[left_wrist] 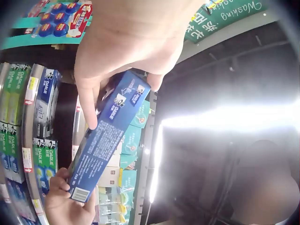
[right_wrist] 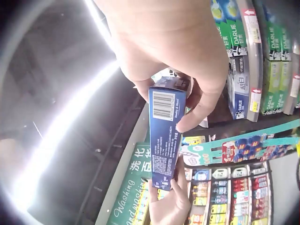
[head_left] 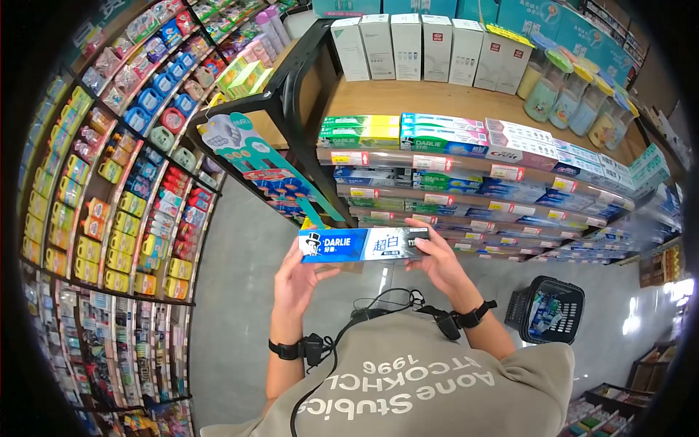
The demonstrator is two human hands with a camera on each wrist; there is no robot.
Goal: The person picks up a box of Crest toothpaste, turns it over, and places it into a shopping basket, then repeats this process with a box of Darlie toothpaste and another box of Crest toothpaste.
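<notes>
In the head view a blue, white and dark Darlie toothpaste box point(head_left: 371, 245) is held level in front of the chest, its printed front facing up. My left hand point(head_left: 296, 280) grips its left end, while my right hand point(head_left: 440, 266) holds the opposite end between thumb and fingers. The left wrist view shows the blue side of the box point(left_wrist: 110, 133) with small print and a barcode. My right hand point(left_wrist: 68, 204) appears there at the barcode end. In the right wrist view, that barcode lies close under my right hand point(right_wrist: 173, 51).
Ahead, a shelf unit point(head_left: 466, 162) carries rows of toothpaste boxes, with white cartons point(head_left: 437, 47) and lidded jars point(head_left: 571, 98) on top. A black basket point(head_left: 546, 309) holding packages stands on the floor at right. Tall shelves of bottles point(head_left: 120, 218) line the left. A hanging display strip point(head_left: 273, 171) juts beside the unit.
</notes>
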